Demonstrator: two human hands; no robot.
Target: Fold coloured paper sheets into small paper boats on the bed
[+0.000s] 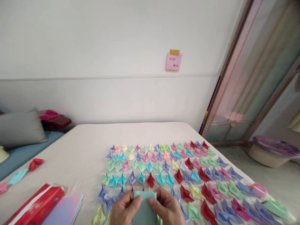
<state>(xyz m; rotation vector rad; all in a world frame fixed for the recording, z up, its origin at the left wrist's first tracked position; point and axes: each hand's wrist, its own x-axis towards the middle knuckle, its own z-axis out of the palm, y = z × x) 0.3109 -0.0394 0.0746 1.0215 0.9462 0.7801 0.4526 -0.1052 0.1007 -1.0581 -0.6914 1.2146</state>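
Note:
A folded piece of pale green paper (145, 210) is held upright at the bottom centre, one hand at each side. My left hand (125, 208) pinches its left edge, thumb on the near face and fingers curled behind. At the right edge my right hand (167, 207) grips it the same way, thumb laid across the face. The lower part of the paper is cut off by the frame. Behind and around the hands stand rows of small folded paper boats (132, 178) in blue, green, red, pink and yellow, some partly hidden by my hands.
At left lie a red and white packet (35, 204) and a stack of coloured paper sheets (63, 209) on the pale table cover (77, 150). Further left are several loose paper pieces (18, 176) and a grey cushion (22, 128). A lined bin (269, 153) stands right.

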